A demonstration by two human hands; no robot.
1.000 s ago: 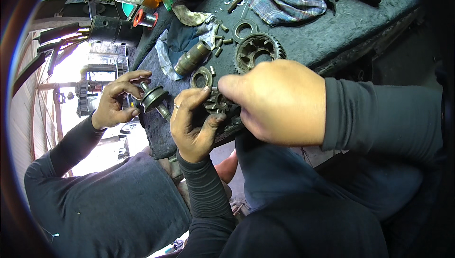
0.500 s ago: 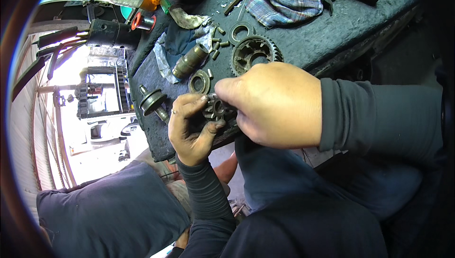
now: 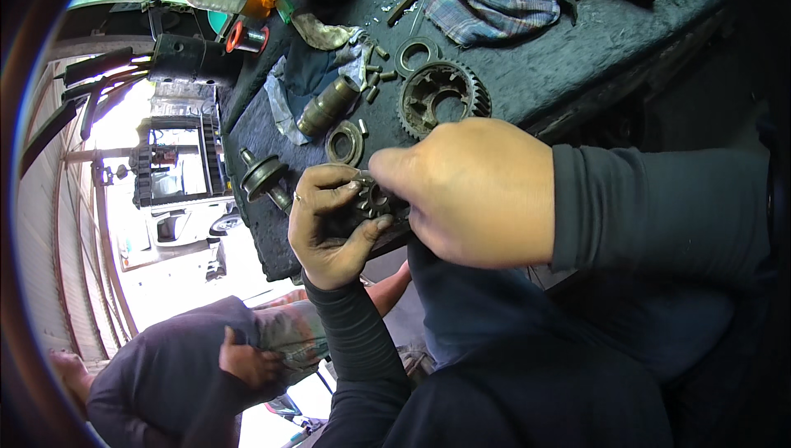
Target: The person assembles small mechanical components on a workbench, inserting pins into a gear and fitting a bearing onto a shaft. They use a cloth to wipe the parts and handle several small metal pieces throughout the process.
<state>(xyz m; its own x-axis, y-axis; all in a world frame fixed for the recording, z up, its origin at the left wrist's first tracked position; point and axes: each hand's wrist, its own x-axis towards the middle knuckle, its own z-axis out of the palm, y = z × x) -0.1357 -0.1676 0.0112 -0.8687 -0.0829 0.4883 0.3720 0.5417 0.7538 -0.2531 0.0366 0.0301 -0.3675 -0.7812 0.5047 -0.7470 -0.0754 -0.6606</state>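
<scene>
The dark workbench (image 3: 593, 69) spans the view. Over its near edge, the right forearm enters from the right, the right hand (image 3: 478, 193) curled with its back upward; hidden fingertips leave its grip unclear. At the same bench edge, the left hand (image 3: 325, 230) rises, bent fingers and thumb pinching a small gear (image 3: 366, 203).

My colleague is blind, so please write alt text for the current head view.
A person's left hand holds a small toothed gear at a dark workbench, the right hand close beside it. On top lie a larger helical gear, two metal rings, a flanged shaft and a plaid cloth; another person is at lower left.
</scene>
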